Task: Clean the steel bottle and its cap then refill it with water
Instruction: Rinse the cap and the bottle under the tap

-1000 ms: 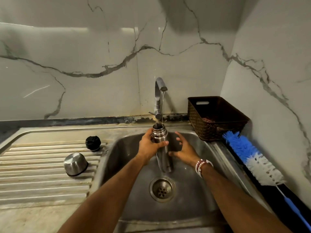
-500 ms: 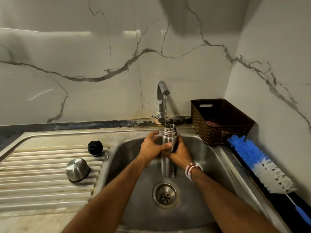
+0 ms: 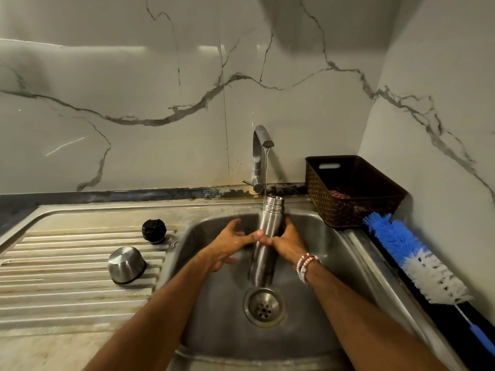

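Observation:
The steel bottle (image 3: 268, 226) stands upright over the sink basin (image 3: 334, 266), its open threaded mouth under the thin stream from the tap (image 3: 261, 145). My right hand (image 3: 288, 243) grips the bottle's middle from the right. My left hand (image 3: 227, 245) is beside it on the left with fingers spread, only the thumb tip touching the bottle. The black inner cap (image 3: 154, 231) and the steel outer cap (image 3: 126, 265), lying mouth down, sit on the ribbed drainboard (image 3: 67, 287) to the left.
A brown woven basket (image 3: 318, 194) stands at the sink's back right corner. A blue and white bottle brush (image 3: 412, 257) lies along the right wall. The drain (image 3: 264, 306) is just below the bottle's base.
My left hand has let go of the bottle's neck and opened, fingers spread. My right hand has closed round the bottle's middle. The bottle stays under the stream.

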